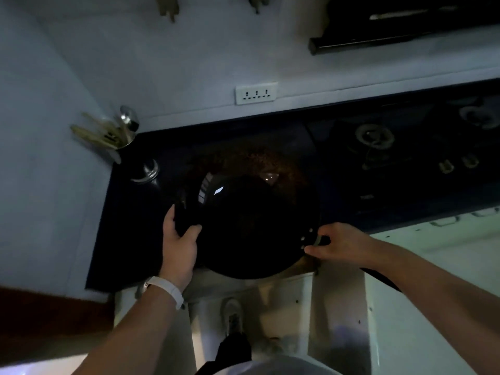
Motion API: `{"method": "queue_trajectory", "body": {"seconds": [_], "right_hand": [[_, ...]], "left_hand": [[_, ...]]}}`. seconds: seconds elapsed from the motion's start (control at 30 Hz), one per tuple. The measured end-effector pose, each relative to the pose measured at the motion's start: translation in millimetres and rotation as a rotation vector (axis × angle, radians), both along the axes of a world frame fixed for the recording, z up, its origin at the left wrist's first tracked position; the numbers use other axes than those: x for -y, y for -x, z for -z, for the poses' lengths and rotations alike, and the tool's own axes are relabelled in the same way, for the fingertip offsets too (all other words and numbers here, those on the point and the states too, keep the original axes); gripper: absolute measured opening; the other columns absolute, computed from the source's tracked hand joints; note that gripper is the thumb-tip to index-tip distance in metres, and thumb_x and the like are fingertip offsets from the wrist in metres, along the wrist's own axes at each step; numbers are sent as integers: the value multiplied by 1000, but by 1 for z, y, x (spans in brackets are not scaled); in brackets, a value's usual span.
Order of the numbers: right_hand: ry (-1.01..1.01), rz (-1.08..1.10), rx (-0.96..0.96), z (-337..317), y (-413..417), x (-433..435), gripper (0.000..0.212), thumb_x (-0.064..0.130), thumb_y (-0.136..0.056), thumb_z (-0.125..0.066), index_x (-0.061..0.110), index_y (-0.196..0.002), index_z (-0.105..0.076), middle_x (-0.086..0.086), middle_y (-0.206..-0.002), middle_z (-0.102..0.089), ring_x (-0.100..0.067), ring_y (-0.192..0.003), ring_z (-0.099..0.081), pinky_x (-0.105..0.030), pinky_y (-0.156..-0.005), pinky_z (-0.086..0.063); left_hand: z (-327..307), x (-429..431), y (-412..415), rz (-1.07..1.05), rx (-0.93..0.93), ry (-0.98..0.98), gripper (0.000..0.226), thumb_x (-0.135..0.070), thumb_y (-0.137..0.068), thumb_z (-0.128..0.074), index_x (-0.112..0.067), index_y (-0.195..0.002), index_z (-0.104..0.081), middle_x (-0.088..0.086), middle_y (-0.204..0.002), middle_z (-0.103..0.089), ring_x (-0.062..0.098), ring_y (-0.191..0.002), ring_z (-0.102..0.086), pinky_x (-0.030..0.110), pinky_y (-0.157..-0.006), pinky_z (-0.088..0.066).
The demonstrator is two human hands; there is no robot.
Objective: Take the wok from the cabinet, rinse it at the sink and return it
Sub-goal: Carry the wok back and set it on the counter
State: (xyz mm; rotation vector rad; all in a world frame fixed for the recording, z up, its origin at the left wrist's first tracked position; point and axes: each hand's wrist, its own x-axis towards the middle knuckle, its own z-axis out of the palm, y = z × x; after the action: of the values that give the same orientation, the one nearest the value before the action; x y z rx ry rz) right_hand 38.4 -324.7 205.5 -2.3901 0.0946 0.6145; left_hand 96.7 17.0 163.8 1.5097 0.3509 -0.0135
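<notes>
Wok [254,226] first: we are holding this big black pan in the middle of the frame, over the dark counter [130,239] and its front edge. It is too dark inside the pan for us to tell if anything is in it. In the upper left of the frame, a shiny cup [127,136] is sitting in the counter's corner, and spoons and other tools are sticking out of it. A dark bottle [147,174] with a silver ring is standing just below the cup.

Our left hand [180,244] is wrapping around the small handle on the left side of the pan, fingers curled shut on it. Our right hand [338,244] is closing around the long handle on the right side, with the thumb and fingers touching the rim by the little silver dots.

Both our arms are reaching up from the bottom of the frame. Our left wrist is wearing a white band [167,289]. The stove [405,158] is sitting at the right, well apart from the pan.
</notes>
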Motion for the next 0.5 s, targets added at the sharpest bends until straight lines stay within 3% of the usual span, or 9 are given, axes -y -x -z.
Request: {"method": "queue_trajectory", "body": {"seconds": [0.1, 0.17, 0.33, 0.5], "right_hand": [[35, 64, -32, -1, -23, -2, 27, 75, -68, -64, 54, -83, -67, 29, -80, -70, 15, -75, -62, -10, -53, -42], [73, 112, -55, -1, -43, -6, 29, 67, -73, -70, 40, -84, -70, 14, -76, -72, 9, -71, -65, -12, -55, -43], [115, 156, -74, 0, -90, -24, 22, 57, -81, -74, 39, -83, -62, 9, -71, -67, 10, -58, -62, -10, -44, -40], [145, 169, -96, 12, -120, -28, 21, 56, -79, -76, 43, -85, -61, 15, -77, -67, 4, -69, -62, -13, -56, -42]], "left_hand": [[9, -1, -44, 77, -29, 24, 71, -22, -84, -68, -47, -144, -41, -19, -120, -63, -5, -100, -65, 16, -69, -55], [11, -4, -71, 117, -43, 39, 71, -23, -86, -68, -48, -145, -38, -19, -123, -61, -7, -100, -65, 17, -71, -54], [20, -15, -134, 201, -76, 53, 71, -23, -90, -66, -51, -147, -33, -14, -137, -52, 7, -115, -59, 30, -87, -52], [30, -16, -181, 252, -119, 15, 70, -24, -91, -64, -52, -146, -32, -17, -133, -54, 8, -117, -58, 27, -83, -51]]}}
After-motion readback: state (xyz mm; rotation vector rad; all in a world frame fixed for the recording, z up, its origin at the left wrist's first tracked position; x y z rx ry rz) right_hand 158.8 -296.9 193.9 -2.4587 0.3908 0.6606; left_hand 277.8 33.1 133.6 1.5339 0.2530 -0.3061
